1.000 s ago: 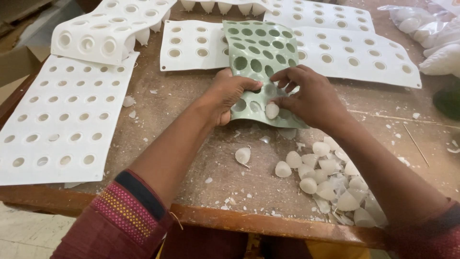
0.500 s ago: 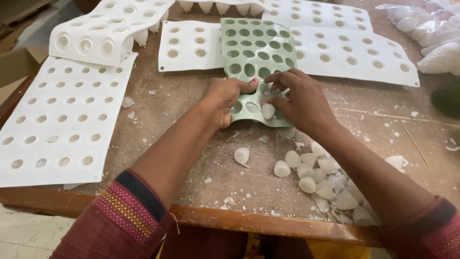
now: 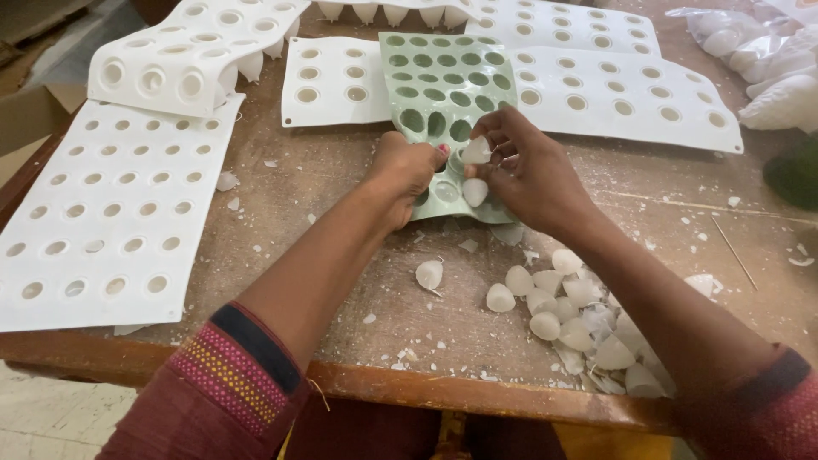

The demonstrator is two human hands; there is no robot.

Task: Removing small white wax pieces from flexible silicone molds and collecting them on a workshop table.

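So the pale green flexible silicone mould sheet with rows of round cavities (image 3: pixel 443 85) is the landmark here; it lies on the scuffed wooden table (image 3: pixel 341 196) with its long axis running straight away from the person, near end right under both hands, far end overlapping the white moulds behind it; the left hand (image 3: pixel 409 175) is clamped on the near left edge of the green mould, fingers curled under and thumb on top, bending that end up a bit; the right hand (image 3: pixel 528 170) sits on the near right edge and pinches a small white cone-shaped wax piece (image 3: pixel 475 151) between fingertips, just above the cavities; a second white piece (image 3: pixel 474 192) pokes out of a cavity right below it, between the two hands, roughly as close to one as the other; the hands are close together, nearly touching across the mould; the mould looks soft and rubbery, near rows mostly emptied and dusted with white flakes, though I can't tell if the far cavities hold anything; to the near right of the green mould there's a heap of loose white cone pieces (image 3: pixel 579 315), one stray piece (image 3: pixel 429 274) sitting nearer; left of it a big flat white silicone mould sheet (image 3: pixel 102 221) with small holes; behind it more white mould sheets (image 3: pixel 596 77), one with bigger holes (image 3: pixel 187 60).
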